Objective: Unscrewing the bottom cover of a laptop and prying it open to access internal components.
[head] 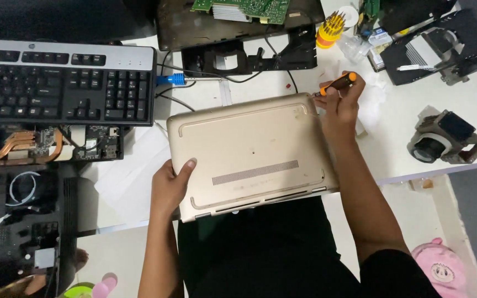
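Looking down, I see a gold laptop (249, 154) lying underside up on the white desk (404, 143), its near edge overhanging my lap. My left hand (169, 185) clamps its near-left edge, thumb on top. My right hand (340, 105) pinches an orange screwdriver (338, 83) at the far-right corner. A black keyboard (62, 83), circuit boards and a lens assembly (448, 138) crowd the surface.

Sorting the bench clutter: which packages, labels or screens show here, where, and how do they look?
Small box: top right, behind the right hand; white with a blue band.
White label: on the dark board under the keyboard; small rectangle.
No lit screen shows.
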